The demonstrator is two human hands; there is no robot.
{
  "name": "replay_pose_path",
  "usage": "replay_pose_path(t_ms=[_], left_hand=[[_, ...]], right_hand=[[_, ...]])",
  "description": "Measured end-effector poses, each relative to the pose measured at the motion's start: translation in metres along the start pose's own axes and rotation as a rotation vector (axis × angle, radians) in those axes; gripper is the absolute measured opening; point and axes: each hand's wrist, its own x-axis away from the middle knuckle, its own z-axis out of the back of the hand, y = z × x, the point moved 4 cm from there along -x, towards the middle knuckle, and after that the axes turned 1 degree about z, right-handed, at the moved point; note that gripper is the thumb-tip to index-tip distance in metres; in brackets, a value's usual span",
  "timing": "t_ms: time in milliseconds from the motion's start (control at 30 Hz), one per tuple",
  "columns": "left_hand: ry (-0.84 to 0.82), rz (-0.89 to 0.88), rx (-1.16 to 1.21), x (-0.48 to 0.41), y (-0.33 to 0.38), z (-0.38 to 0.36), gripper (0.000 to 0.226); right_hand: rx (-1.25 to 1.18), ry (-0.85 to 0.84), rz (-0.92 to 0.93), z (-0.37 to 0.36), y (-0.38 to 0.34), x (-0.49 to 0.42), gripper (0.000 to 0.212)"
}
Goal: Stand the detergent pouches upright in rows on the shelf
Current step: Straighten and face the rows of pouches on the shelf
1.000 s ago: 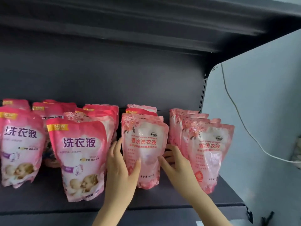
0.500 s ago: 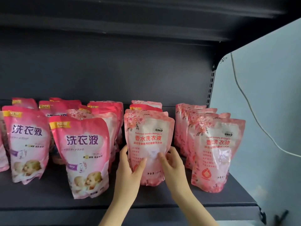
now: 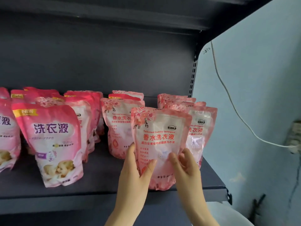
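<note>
Both hands are gripping one floral pouch [image 3: 159, 137], upright, at the shelf's [image 3: 105, 181] front edge near its right end; can't tell if the base is touching. Left hand [image 3: 135, 175]: thumb pressing the front, fingers clamped behind. Right hand [image 3: 187, 167]: fingers clamped on the lower right edge. Other floral pouches [image 3: 120, 126] are standing deeper on the shelf, and a baby-print pouch [image 3: 52, 141] is standing toward the shelf's left.

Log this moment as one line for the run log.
left hand: grips floral pouch, lower left | right hand: grips its lower right | pouch: upright, by shelf front edge | contact with shelf: unclear
</note>
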Motion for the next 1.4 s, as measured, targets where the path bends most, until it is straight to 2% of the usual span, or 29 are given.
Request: replay_pose_path(t_ms=[167, 267, 833, 1000, 1133, 1200, 1300, 1400], left_hand=[[-0.025, -0.030, 0.023, 0.013, 0.019, -0.047, 0.061], [-0.026, -0.033, 0.031, 0.015, 0.026, -0.069, 0.059], [-0.072, -0.065, -0.030, -0.020, 0.013, -0.107, 0.064], [-0.167, -0.082, 0.000, -0.020, 0.007, -0.101, 0.073], [-0.256, -0.058, 0.022, -0.018, -0.002, -0.089, 0.071], [-0.273, -0.040, 0.003, -0.020, -0.007, -0.087, 0.063], [-0.282, -0.033, 0.014, -0.021, -0.006, -0.090, 0.043], [-0.332, -0.018, -0.036, -0.021, -0.004, -0.090, 0.044]], right_hand=[[-0.002, 0.025, -0.022, 0.050, 0.000, -0.003, 0.008], [0.002, 0.029, -0.027, 0.072, 0.000, -0.010, 0.017], [-0.015, 0.013, -0.034, 0.075, 0.026, -0.049, 0.015], [0.018, -0.018, -0.052, 0.080, 0.032, -0.047, 0.010], [0.139, -0.080, -0.040, 0.089, 0.036, -0.040, 0.024], [0.182, -0.125, -0.032, 0.091, 0.038, -0.039, 0.030], [0.222, -0.144, -0.018, 0.092, 0.038, -0.041, 0.028], [0.397, -0.181, -0.032, 0.098, 0.033, -0.046, 0.023]])
